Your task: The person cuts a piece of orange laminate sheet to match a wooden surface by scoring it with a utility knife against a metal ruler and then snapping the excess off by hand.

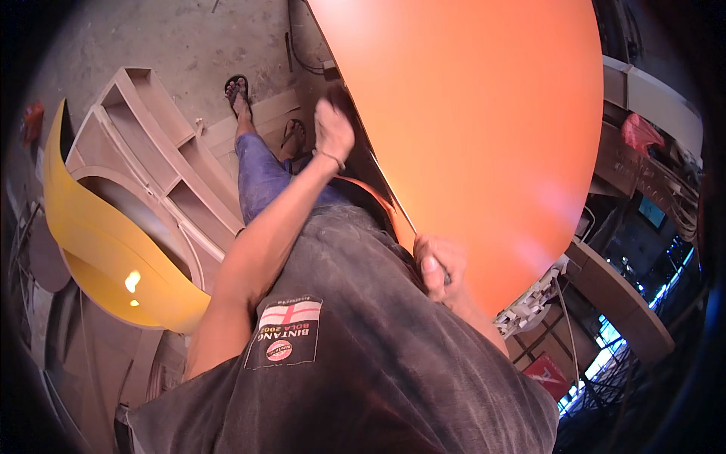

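A large glossy orange panel [469, 136] spans the space before me and to my right. My right hand [441, 265] is closed at its near left edge, thumb on top. A small dark end shows in that fist; what it belongs to is hidden. Farther along the same edge, my left hand [333, 130] is raised beside the panel, blurred, with its fingers mostly hidden. Between the hands, a narrow curved orange strip [378, 195] runs below the panel edge, close to my body.
On the left lie a curved yellow panel [113, 234] and a wooden frame with open compartments [151, 144]. My sandalled feet [237, 87] stand on the concrete floor [189, 45]. At right are a curved board [624, 303], a red box [546, 376] and a pink bag [641, 132].
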A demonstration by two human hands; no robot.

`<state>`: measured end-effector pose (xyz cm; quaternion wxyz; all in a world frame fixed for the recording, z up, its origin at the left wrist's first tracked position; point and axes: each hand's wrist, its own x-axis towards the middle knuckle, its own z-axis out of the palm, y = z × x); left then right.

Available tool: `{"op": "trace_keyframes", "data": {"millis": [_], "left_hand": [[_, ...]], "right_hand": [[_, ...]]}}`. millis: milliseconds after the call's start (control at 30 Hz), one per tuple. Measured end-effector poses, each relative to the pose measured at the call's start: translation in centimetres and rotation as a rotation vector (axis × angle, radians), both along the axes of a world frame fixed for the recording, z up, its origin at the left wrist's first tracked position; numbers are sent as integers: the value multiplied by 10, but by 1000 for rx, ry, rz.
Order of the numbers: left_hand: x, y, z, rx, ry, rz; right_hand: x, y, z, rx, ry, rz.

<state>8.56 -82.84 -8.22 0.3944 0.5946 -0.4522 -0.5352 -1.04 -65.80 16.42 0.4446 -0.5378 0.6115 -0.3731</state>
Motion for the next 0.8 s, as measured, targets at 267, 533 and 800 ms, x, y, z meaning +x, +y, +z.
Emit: {"op": "trace_keyframes", "data": {"millis": [267,533,800], "left_hand": [[-17,66,-16,51,245,-148],[-14,85,-110,-169,-599,-417],[-6,10,5,68,68,141]], "right_hand": [[0,47,-9,49,99,-25],[9,46,-49,72,163,-56],[-1,18,-29,28,-14,-86]]}}
